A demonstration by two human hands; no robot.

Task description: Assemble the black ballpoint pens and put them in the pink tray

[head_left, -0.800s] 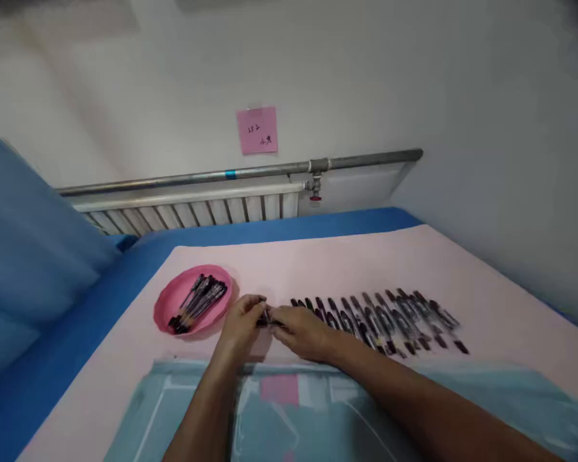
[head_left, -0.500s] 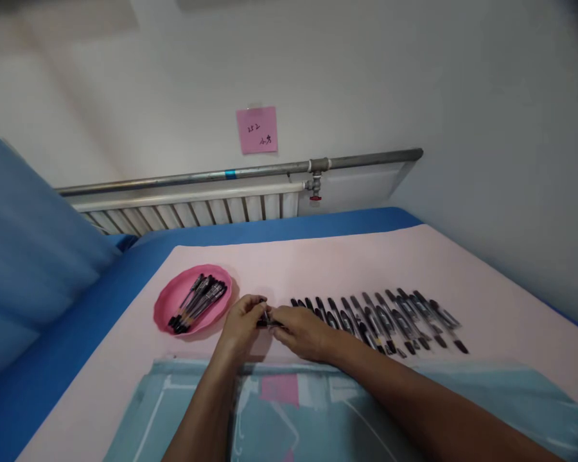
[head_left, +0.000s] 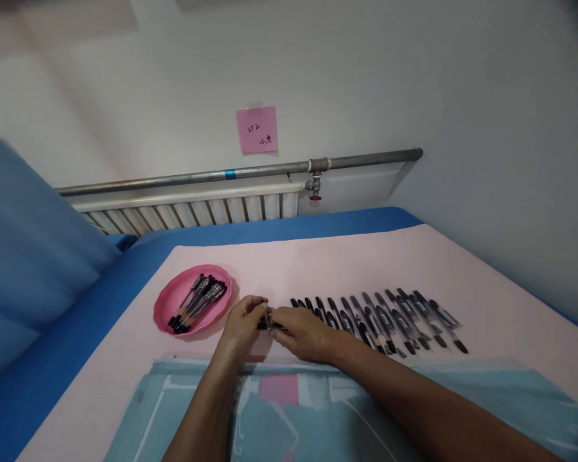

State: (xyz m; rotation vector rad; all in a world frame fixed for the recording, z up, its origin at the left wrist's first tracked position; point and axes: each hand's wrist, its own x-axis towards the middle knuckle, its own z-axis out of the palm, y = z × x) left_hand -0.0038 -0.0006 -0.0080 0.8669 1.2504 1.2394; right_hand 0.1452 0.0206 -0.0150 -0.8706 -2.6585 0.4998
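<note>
My left hand [head_left: 242, 323] is closed, its thumb and fingers pinching a dark-tipped pen piece [head_left: 264, 316]. Close against it, my right hand [head_left: 304, 332] is also closed on pen parts, and the fingertips of both hands nearly meet. Much of what they hold is covered by the fingers. To the right, rows of pen parts [head_left: 395, 321] with black caps and clear barrels lie slanted on the pink sheet, partly behind my right hand. Left of my hands stands a pink scalloped dish [head_left: 161, 308] with a bundle of black-and-clear pens [head_left: 200, 305] in it.
A pink sheet [head_left: 279, 263] covers the blue surface [head_left: 337, 221]. In front of me lies a teal patterned cloth or mat [head_left: 187, 410]. Behind are a white radiator [head_left: 212, 208], a metal pipe [head_left: 366, 158] and a pink note [head_left: 257, 130] on the wall. Blue curtain [head_left: 33, 256] hangs left.
Almost nothing differs. My fingers have shifted very slightly around the pen parts, and both hands stay in the same place.
</note>
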